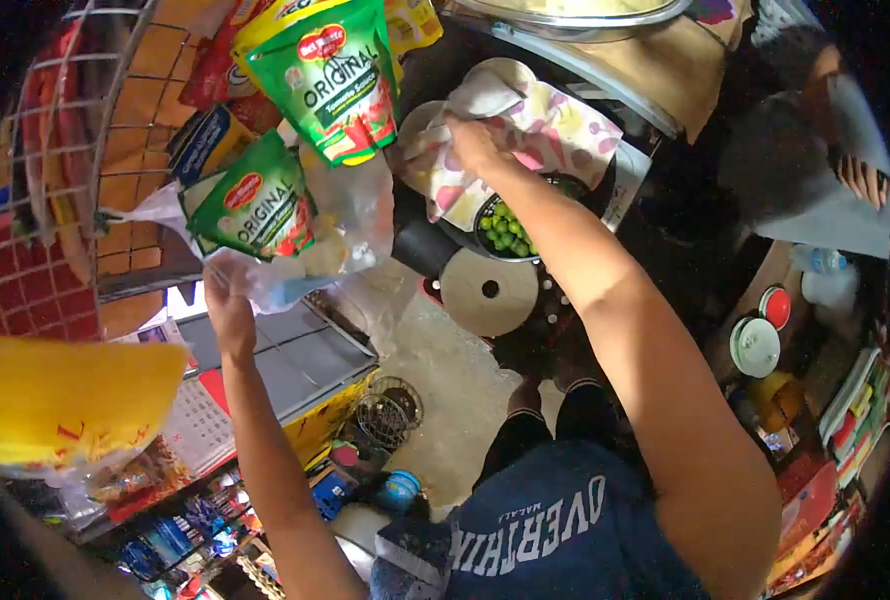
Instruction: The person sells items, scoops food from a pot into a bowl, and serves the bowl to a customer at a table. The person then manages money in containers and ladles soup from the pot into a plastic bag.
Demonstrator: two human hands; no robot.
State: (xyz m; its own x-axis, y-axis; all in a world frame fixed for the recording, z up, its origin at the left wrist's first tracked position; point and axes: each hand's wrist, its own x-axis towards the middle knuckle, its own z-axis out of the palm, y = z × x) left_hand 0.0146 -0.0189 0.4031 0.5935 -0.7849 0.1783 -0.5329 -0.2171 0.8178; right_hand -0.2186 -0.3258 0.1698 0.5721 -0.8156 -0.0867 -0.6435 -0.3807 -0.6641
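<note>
My left hand (227, 290) is closed on a clear plastic bag (365, 205), next to a green tomato sauce pouch (253, 198). A larger green pouch (333, 85) hangs just above it. Near the top centre, my right hand (473, 142) pinches a white cloth with pink and yellow spots (555, 125); its fingertips are partly hidden in the folds. Under my right forearm sits a dark basket of small green fruits (505, 232), partly covered by the cloth. A round disc with a dark centre hole (487, 292) lies just below the basket.
Wire racks (53, 150) stand at the left, near a yellow package (75, 400). A metal-rimmed bowl (580, 18) is at the top. Another person's hand (863, 182) shows at the right, above a shelf with a white lid (755, 347) and a red lid (775, 307).
</note>
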